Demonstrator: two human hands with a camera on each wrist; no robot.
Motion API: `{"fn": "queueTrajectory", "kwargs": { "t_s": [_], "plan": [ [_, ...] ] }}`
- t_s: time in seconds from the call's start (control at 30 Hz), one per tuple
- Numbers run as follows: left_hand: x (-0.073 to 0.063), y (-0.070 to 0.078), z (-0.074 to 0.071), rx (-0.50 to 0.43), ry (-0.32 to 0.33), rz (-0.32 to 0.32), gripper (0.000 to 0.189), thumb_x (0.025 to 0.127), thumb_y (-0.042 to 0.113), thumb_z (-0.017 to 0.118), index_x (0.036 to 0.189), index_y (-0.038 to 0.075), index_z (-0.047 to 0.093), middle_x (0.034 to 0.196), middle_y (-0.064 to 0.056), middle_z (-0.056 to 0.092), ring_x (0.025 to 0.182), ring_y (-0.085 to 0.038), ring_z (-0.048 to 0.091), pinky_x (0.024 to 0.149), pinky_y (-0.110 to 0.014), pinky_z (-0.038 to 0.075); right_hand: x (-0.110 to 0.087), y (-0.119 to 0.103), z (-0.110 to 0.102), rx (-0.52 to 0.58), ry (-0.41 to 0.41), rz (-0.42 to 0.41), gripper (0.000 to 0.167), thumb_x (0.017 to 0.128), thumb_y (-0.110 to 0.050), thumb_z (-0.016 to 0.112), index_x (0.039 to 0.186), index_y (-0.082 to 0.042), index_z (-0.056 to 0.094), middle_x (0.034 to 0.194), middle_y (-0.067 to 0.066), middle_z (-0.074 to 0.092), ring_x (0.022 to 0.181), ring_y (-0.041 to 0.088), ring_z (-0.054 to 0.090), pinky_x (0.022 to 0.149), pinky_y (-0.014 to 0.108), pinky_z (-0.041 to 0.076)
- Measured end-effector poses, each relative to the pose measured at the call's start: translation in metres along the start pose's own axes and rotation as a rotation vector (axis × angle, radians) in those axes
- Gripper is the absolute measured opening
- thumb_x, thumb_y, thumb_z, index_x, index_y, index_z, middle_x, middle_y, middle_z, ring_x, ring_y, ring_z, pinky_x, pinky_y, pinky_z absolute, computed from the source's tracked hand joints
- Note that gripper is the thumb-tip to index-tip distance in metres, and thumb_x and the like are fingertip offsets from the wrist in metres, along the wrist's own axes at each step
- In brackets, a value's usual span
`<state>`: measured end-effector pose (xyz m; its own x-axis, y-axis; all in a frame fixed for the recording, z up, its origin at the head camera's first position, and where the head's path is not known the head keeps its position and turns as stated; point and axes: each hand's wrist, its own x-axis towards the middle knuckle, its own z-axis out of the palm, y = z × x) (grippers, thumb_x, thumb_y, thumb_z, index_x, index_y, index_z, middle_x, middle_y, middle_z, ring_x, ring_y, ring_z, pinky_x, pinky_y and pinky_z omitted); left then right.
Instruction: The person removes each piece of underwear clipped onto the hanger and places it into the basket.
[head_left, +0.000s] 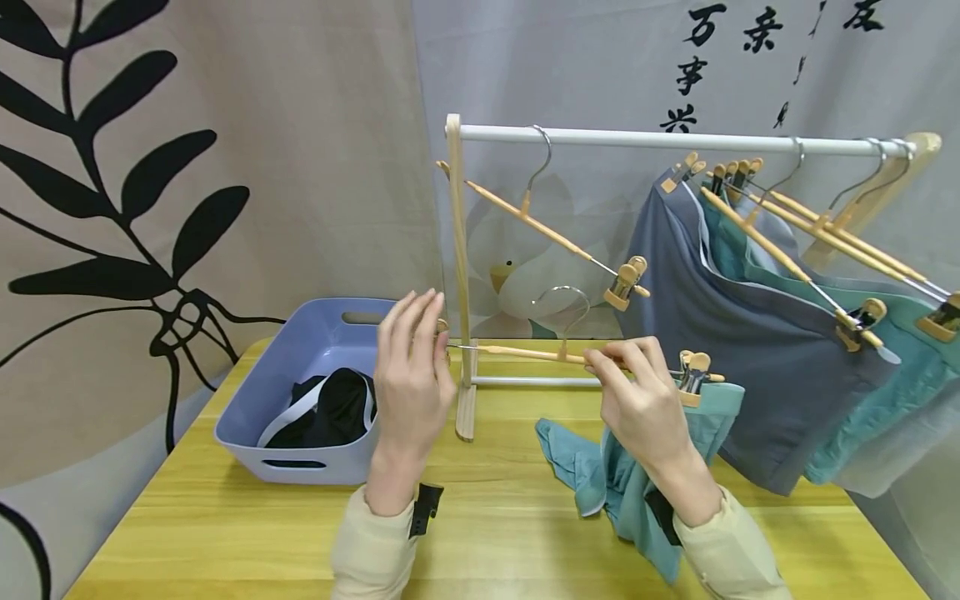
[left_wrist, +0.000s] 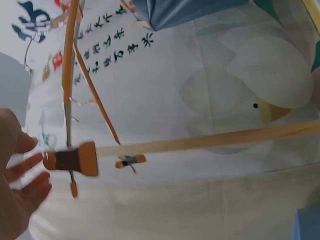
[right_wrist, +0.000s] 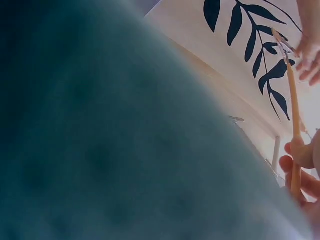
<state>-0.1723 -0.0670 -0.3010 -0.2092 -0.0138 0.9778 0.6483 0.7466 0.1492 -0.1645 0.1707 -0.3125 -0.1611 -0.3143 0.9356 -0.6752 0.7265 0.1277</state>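
My right hand (head_left: 648,408) pinches the wooden bar of a clip hanger (head_left: 517,353) right of its hook, thumb and fingers round it in the right wrist view. At the hanger's right end a clip (head_left: 694,377) grips a teal garment (head_left: 716,412); the rest hangs below and lies partly on the table, and its cloth fills much of the right wrist view. My left hand (head_left: 408,367) is raised at the hanger's left end, fingers fairly straight, fingertips right at the other clip (left_wrist: 75,159), which has no cloth in it.
A rack (head_left: 459,250) stands behind, holding an unloaded clip hanger (head_left: 525,218) at left and hangers with grey-blue shorts (head_left: 720,333) and teal shorts (head_left: 862,425) at right. On the left, a blue basket (head_left: 255,433) contains black and white cloth (head_left: 337,412). Everything stands on a wooden table (head_left: 262,533).
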Motion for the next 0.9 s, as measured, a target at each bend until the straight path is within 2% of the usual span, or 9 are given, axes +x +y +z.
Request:
{"fn": "queueTrajectory", "kwargs": {
  "t_s": [0.07, 0.1, 0.17, 0.23, 0.33, 0.43, 0.57, 0.67, 0.9],
  "plan": [
    [0.001, 0.004, 0.002, 0.024, 0.010, 0.114, 0.025, 0.091, -0.001, 0.055, 0.115, -0.004, 0.062, 0.111, -0.019, 0.065, 0.110, -0.036, 0.059, 0.096, -0.040, 0.049, 0.000, 0.000, 0.001, 0.002, -0.002, -0.007, 0.027, 0.097, -0.008, 0.049, 0.088, 0.002, 0.072, 0.082, 0.016, 0.061, 0.074, 0.029, 0.048, 0.061, 0.033, 0.044],
    [0.001, 0.006, 0.002, 0.030, -0.009, 0.161, 0.023, 0.093, 0.001, 0.054, 0.113, -0.003, 0.064, 0.109, -0.018, 0.066, 0.108, -0.035, 0.060, 0.094, -0.039, 0.050, 0.000, 0.000, 0.002, 0.005, -0.001, -0.011, 0.026, 0.097, -0.007, 0.049, 0.087, 0.002, 0.072, 0.082, 0.016, 0.061, 0.074, 0.029, 0.048, 0.061, 0.033, 0.043],
    [-0.001, 0.011, 0.005, 0.038, -0.081, 0.225, 0.021, 0.094, 0.005, 0.053, 0.112, 0.000, 0.065, 0.107, -0.015, 0.067, 0.107, -0.032, 0.061, 0.093, -0.038, 0.051, 0.001, -0.001, 0.003, 0.008, -0.002, -0.019, 0.027, 0.096, -0.006, 0.048, 0.087, 0.001, 0.072, 0.081, 0.015, 0.061, 0.074, 0.029, 0.048, 0.061, 0.033, 0.043],
    [-0.003, 0.014, 0.007, 0.050, -0.169, 0.254, 0.022, 0.093, 0.009, 0.056, 0.112, 0.002, 0.065, 0.107, -0.013, 0.068, 0.108, -0.030, 0.061, 0.094, -0.038, 0.050, 0.001, -0.002, 0.004, 0.008, -0.003, -0.026, 0.027, 0.096, -0.006, 0.048, 0.087, 0.001, 0.072, 0.081, 0.015, 0.061, 0.074, 0.029, 0.048, 0.060, 0.033, 0.043],
    [-0.009, 0.017, 0.012, 0.085, -0.278, 0.268, 0.024, 0.090, 0.012, 0.061, 0.112, 0.005, 0.066, 0.108, -0.010, 0.068, 0.108, -0.028, 0.060, 0.096, -0.038, 0.048, 0.001, -0.004, 0.005, 0.008, -0.003, -0.031, 0.026, 0.096, -0.007, 0.049, 0.086, 0.000, 0.072, 0.080, 0.014, 0.061, 0.073, 0.028, 0.049, 0.058, 0.033, 0.043],
    [-0.013, 0.018, 0.016, 0.109, -0.318, 0.277, 0.024, 0.086, 0.012, 0.065, 0.109, 0.009, 0.068, 0.104, -0.006, 0.069, 0.102, -0.025, 0.061, 0.091, -0.038, 0.049, 0.002, -0.005, 0.006, 0.004, -0.002, -0.033, 0.025, 0.096, -0.008, 0.051, 0.086, -0.001, 0.073, 0.080, 0.013, 0.062, 0.073, 0.027, 0.050, 0.055, 0.033, 0.044],
    [-0.016, 0.019, 0.019, 0.097, -0.313, 0.265, 0.030, 0.078, -0.003, 0.068, 0.103, 0.014, 0.072, 0.097, -0.002, 0.068, 0.092, -0.022, 0.059, 0.082, -0.036, 0.047, 0.002, -0.007, 0.006, 0.000, -0.008, -0.035, 0.025, 0.096, -0.010, 0.051, 0.087, -0.002, 0.073, 0.080, 0.012, 0.062, 0.074, 0.028, 0.052, 0.056, 0.033, 0.045],
    [-0.017, 0.021, 0.020, 0.071, -0.293, 0.239, 0.041, 0.072, -0.013, 0.064, 0.099, 0.016, 0.073, 0.094, -0.001, 0.068, 0.088, -0.021, 0.058, 0.078, -0.035, 0.044, 0.002, -0.008, 0.006, 0.002, -0.018, -0.034, 0.026, 0.097, -0.011, 0.050, 0.088, -0.002, 0.072, 0.081, 0.012, 0.062, 0.075, 0.028, 0.053, 0.057, 0.034, 0.046],
    [-0.020, 0.023, 0.022, 0.031, -0.241, 0.170, 0.047, 0.062, -0.018, 0.054, 0.090, 0.015, 0.073, 0.089, -0.001, 0.069, 0.082, -0.020, 0.058, 0.074, -0.033, 0.040, 0.004, -0.010, 0.003, -0.029, -0.075, -0.024, 0.028, 0.098, -0.020, 0.051, 0.091, -0.004, 0.072, 0.084, 0.011, 0.063, 0.078, 0.028, 0.054, 0.059, 0.036, 0.046]
  ]
}}
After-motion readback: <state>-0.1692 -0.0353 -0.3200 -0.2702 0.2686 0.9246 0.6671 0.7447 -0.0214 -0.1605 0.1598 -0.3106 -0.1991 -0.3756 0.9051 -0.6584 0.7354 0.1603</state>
